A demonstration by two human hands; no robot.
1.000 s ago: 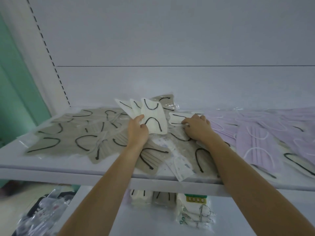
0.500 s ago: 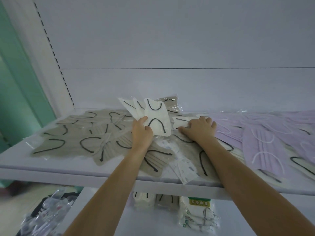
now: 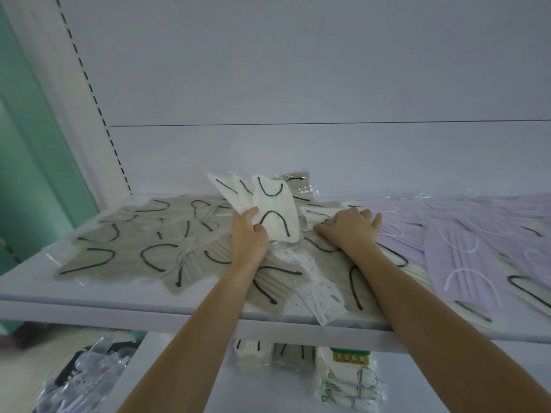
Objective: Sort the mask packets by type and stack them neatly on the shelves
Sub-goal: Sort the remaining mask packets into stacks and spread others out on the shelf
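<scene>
My left hand (image 3: 249, 234) grips a fan of cream mask packets with black ear loops (image 3: 275, 208), held upright above the shelf (image 3: 89, 305). My right hand (image 3: 348, 231) lies on the pile just to the right, fingers spread, its fingertips on another cream packet (image 3: 313, 214). Grey-beige mask packets (image 3: 143, 248) cover the shelf's left and middle. Lilac mask packets (image 3: 465, 257) lie spread over the right part. A clear printed packet (image 3: 322, 296) pokes over the front edge between my arms.
On the lower shelf stand small stacks of cream packets (image 3: 249, 353), grey packets (image 3: 293, 356) and white green-labelled packets (image 3: 348, 380). A heap of clear packets (image 3: 80, 380) sits low at the left. A green wall (image 3: 32, 174) borders the shelving's perforated upright (image 3: 89, 84).
My right hand has slid rightward across the pile and spread its fingers. The left hand keeps holding the cream packets in much the same place.
</scene>
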